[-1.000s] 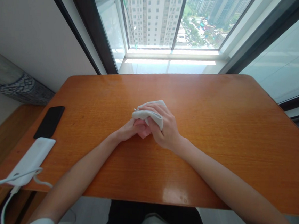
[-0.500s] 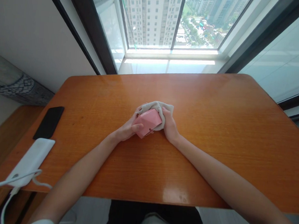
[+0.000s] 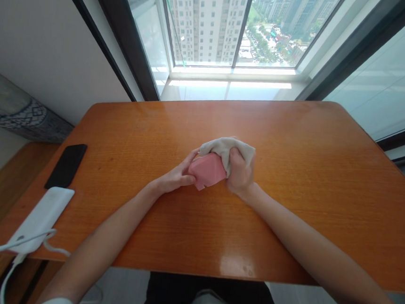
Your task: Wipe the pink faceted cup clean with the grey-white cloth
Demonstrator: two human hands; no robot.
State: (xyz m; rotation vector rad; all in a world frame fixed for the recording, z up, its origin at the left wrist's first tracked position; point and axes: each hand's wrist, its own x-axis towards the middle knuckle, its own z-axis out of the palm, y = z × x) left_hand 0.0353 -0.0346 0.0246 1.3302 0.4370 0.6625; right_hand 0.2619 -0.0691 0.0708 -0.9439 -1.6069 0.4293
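Observation:
A small pink box [image 3: 208,170] is held up over the middle of the wooden table, its lower edge notched. My left hand [image 3: 181,173] grips it from the left, thumb along the near side and fingers behind. Bunched in my right hand [image 3: 240,174] is a light grey cloth [image 3: 220,147], which drapes over the far and right sides of the box. The right fingers are closed on the cloth, partly hidden by its folds. What the box contains, if anything, cannot be seen.
On the table's left side [image 3: 119,130] lie a black phone [image 3: 65,166] and a white power bank [image 3: 42,221] with white cables [image 3: 13,245] plugged in. A window [image 3: 231,27] stands beyond the far edge. A patterned curtain [image 3: 25,108] hangs at left.
My right hand has moved right, pulling the cloth with it and closing more on it. The box and left hand have shifted slightly right, and the box has turned a little.

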